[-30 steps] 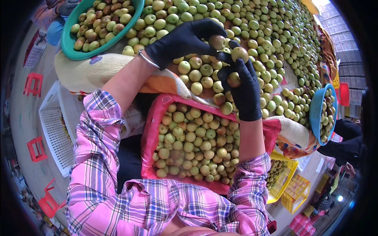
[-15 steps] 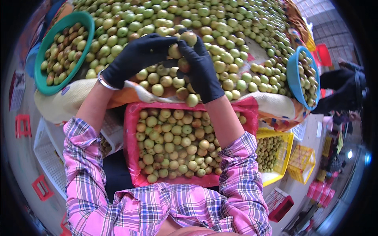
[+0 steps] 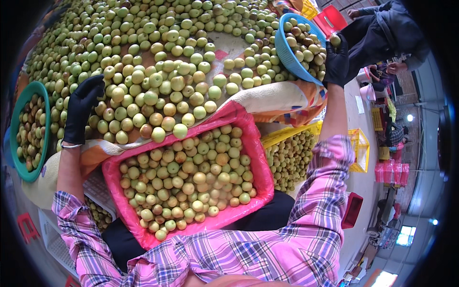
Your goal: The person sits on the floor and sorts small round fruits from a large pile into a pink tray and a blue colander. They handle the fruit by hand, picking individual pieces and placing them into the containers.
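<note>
My right hand [image 3: 337, 62], in a black glove, is raised at the right edge of a blue basket [image 3: 283, 52] filled with jujubes. A greenish-brown jujube [image 3: 335, 40] shows at its fingertips, gripped. My left hand [image 3: 82, 107], gloved the same, lies over the near left of the heaped table, fingers stretched forward and slightly bent beside yellow-green jujubes [image 3: 117, 94]. Nothing shows in it, though its palm side is partly hidden. Between my forearms, a crate lined with pink plastic [image 3: 262, 162] holds many round jujubes.
A green basin [image 3: 46, 129] of browner jujubes stands at the left. Beside the pink-lined crate is a yellow crate [image 3: 282, 137] with more jujubes. A patterned cloth [image 3: 277, 98] drapes over the table edge. Another person [image 3: 387, 36] in dark clothes stands beyond the blue basket, near a red chair [image 3: 330, 20].
My hands have parted from over the heap. The right has swung to the blue basket with a jujube, the left back toward the near left. The view has turned right.
</note>
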Demonstrator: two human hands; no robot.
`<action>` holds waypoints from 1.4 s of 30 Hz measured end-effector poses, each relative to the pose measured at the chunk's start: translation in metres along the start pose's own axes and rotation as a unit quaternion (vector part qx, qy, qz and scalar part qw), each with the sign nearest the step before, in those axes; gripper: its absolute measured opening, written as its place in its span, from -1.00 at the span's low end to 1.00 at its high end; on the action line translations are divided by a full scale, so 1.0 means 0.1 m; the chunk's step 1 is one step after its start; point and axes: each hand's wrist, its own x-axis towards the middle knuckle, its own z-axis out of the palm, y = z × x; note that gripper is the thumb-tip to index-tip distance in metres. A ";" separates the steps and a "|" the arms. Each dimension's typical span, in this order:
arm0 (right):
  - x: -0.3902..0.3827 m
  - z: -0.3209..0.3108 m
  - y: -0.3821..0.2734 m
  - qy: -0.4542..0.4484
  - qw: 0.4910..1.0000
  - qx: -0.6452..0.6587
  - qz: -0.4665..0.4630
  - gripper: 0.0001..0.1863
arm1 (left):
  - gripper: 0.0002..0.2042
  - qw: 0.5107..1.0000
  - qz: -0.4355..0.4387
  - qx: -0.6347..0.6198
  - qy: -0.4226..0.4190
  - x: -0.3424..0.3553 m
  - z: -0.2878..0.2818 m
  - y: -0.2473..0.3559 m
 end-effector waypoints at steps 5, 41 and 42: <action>0.24 0.42 0.90 -0.092 0.992 -0.069 0.053 -0.53 | -0.67 0.999 -0.003 -0.010 0.052 -0.08 -0.08 -0.07; 0.34 0.28 0.54 -0.092 0.985 -0.097 -0.111 -0.69 | -0.66 0.948 0.146 0.281 -0.045 -0.09 0.30 0.19; 0.40 0.16 1.01 -0.093 0.971 -0.190 -0.113 -0.65 | -0.66 0.946 0.133 0.290 -0.049 -0.12 0.30 0.29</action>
